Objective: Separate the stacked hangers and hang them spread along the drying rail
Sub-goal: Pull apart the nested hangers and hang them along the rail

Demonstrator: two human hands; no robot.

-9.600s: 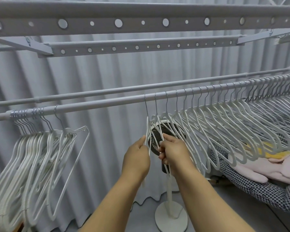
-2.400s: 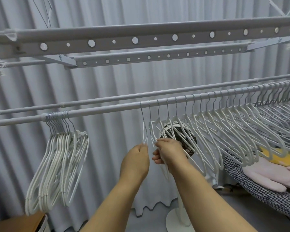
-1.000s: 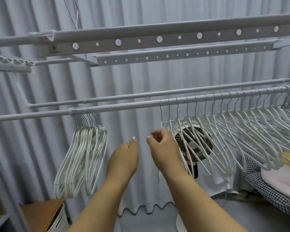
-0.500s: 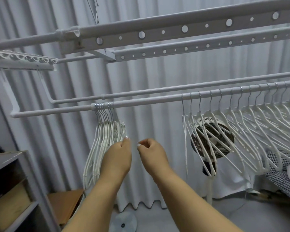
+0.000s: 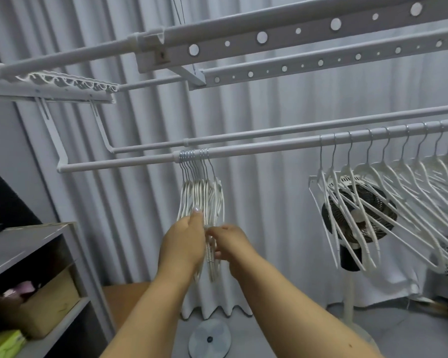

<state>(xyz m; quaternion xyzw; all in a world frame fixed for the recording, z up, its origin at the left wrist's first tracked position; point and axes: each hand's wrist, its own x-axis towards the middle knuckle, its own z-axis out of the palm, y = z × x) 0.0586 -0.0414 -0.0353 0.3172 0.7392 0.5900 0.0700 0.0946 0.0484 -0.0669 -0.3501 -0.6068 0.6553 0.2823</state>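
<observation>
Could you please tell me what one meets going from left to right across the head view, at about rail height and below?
Shelf unit → bunched hangers → fan → spread hangers.

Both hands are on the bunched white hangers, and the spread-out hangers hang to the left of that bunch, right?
Not quite. The head view shows both the left hand and right hand on the bunched hangers, but the spread-out hangers hang to the right of it.

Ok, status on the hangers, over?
Left hand and right hand both at stacked hangers, grip unclear. Spread hangers fill rail rightward. Nothing blocking.
</observation>
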